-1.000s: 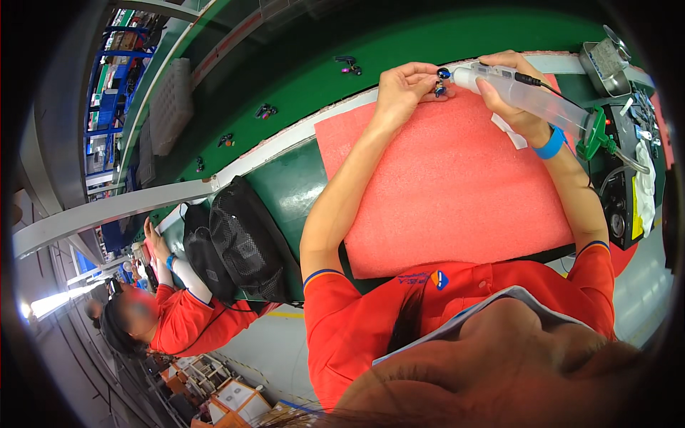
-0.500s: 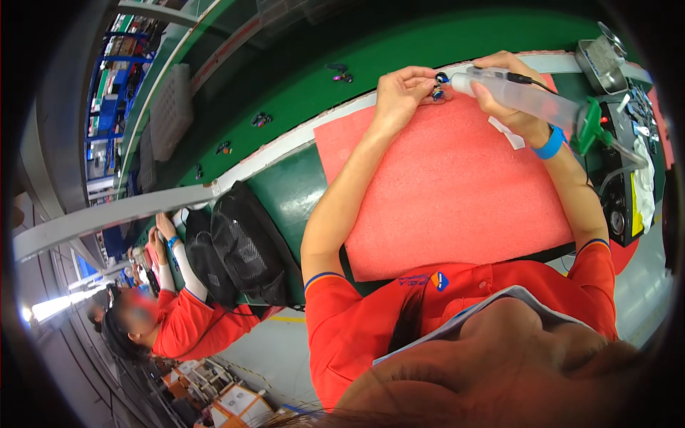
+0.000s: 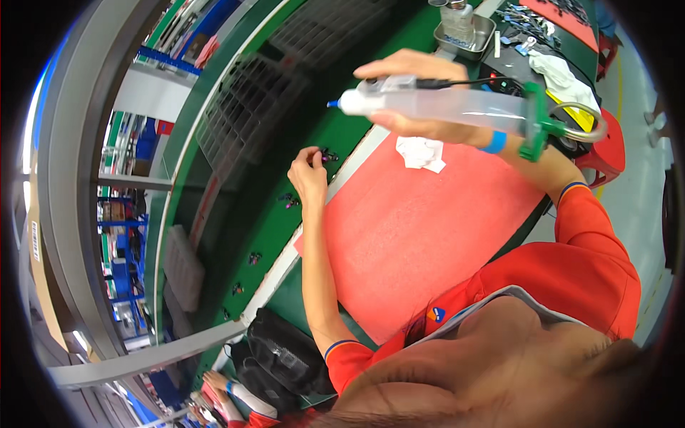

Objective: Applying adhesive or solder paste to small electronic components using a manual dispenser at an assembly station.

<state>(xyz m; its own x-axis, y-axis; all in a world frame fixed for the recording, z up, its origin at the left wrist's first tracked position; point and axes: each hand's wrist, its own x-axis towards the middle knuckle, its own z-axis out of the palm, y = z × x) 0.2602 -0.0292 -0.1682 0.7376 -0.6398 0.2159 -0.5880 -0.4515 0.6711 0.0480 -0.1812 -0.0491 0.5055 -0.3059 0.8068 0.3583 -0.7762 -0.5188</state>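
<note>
My left hand [image 3: 310, 175] reaches over the green conveyor belt [image 3: 303, 239]. Its fingers are bent together at a small dark electronic part [image 3: 328, 155] with a bit of purple; the grip is partly hidden. Wrapped in my right hand [image 3: 421, 68] is a translucent dispensing syringe [image 3: 464, 105] with a blue tip, a black cable along its barrel and a green cap joined to a hose. The syringe lies level above the mat's far edge, its tip pointing left over the belt, apart from the part. Crumpled white tissue [image 3: 421, 153] rests on the pink foam mat [image 3: 414, 235].
Several similar parts [image 3: 255, 257] are spaced along the belt. A metal tray [image 3: 489, 44] with a bottle stands at the far right, near a white cloth [image 3: 564, 77]. Black bags [image 3: 285, 353] lie at lower left, close to a co-worker's hands [image 3: 216, 381]. A red stool [image 3: 608, 146] stands right.
The view has turned. My left hand has carried the small part away from the syringe tip, over to the belt. The syringe, still in my right hand, is now apart from the part.
</note>
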